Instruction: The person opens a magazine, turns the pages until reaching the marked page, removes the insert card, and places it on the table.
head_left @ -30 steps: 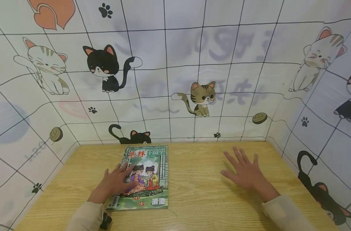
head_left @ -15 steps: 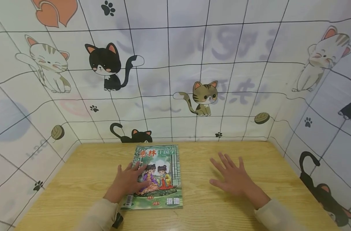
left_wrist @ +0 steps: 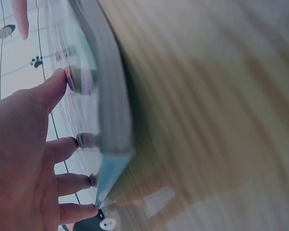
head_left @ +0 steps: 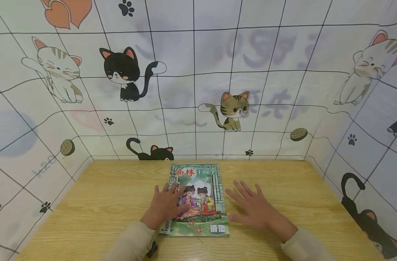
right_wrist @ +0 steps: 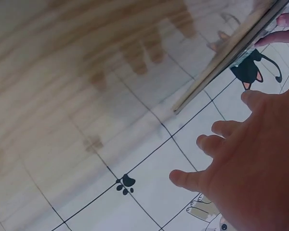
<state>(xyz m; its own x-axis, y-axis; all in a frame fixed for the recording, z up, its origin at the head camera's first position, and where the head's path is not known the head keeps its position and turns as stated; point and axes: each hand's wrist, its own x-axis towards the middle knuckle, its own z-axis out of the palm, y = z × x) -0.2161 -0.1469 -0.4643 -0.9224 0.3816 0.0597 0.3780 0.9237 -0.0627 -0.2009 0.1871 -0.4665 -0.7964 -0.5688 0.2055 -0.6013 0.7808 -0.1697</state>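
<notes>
A magazine point(head_left: 203, 228) with a green illustrated cover of two figures lies face up near the middle of the wooden table. My left hand point(head_left: 164, 204) rests on its left side, fingers spread and nearly straight. In the left wrist view the fingertips touch the cover of the magazine point(left_wrist: 113, 106), whose page edges face the camera. To the right of the magazine, my right hand point(head_left: 255, 210) is spread with its fingertips close to the right edge and holds nothing. The right wrist view shows that hand point(right_wrist: 250, 159) above the tabletop, apart from the magazine point(right_wrist: 231, 55).
The wooden table point(head_left: 113, 195) reaches back to a wall covering point(head_left: 179, 90) printed with cats and grid lines. The same covering encloses both sides. A dark strap piece point(head_left: 152, 250) shows under the left sleeve.
The magazine has slid to the right along the table under my left hand. My right hand has moved left and a little nearer, closing the gap to the magazine.
</notes>
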